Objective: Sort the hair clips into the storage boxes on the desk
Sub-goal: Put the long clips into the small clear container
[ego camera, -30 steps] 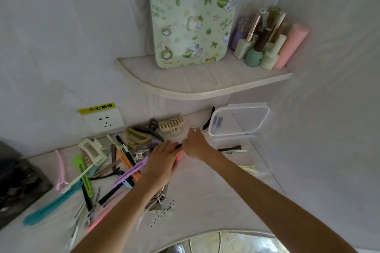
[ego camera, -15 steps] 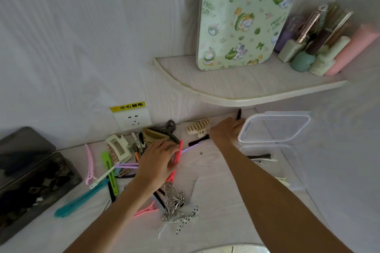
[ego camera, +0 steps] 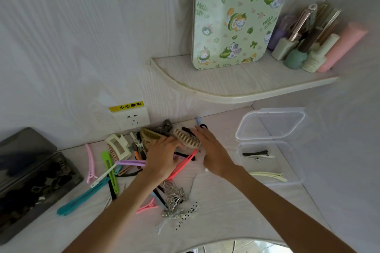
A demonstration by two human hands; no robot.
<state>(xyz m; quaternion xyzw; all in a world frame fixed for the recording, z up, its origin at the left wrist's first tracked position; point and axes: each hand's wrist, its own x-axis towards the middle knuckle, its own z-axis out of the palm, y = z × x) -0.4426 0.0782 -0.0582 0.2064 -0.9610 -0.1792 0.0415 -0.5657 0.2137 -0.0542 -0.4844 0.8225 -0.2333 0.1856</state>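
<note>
Right now your left hand (ego camera: 164, 155) lies palm-down on the pile of hair clips (ego camera: 131, 162) at the back of the desk (ego camera: 226, 207). Its fingers are curled over a beige claw clip (ego camera: 186, 138), but you cannot tell from this view if they really grip it or only press on it. Your right hand (ego camera: 213, 151) is just beside, on the right end of the same claw clip, with the fingers stretched and spread — it holds nothing that shows. A coral-red long clip (ego camera: 182, 167) passes under the left hand and lies slanted between your two wrists.

Most clips are left of your hands: a white square claw clip (ego camera: 119, 147), a green clip (ego camera: 111, 170), a pink clip (ego camera: 90, 163), a teal long clip (ego camera: 82, 198). Nearer to you lie a silver butterfly clip (ego camera: 172, 195) and a small pink clip (ego camera: 147, 208).

To the right, well apart from the pile, stands the clear storage box (ego camera: 292, 162) with its lid (ego camera: 269, 124) open against the side wall. Inside are a few dark and white slim clips (ego camera: 257, 154); a pale yellow clip (ego camera: 269, 176) lies at its near edge. Between your right hand and the box the desk is bare. Behind the pile the wall with a socket (ego camera: 132, 118) is close, and a corner shelf (ego camera: 236, 84) hangs above.
</note>
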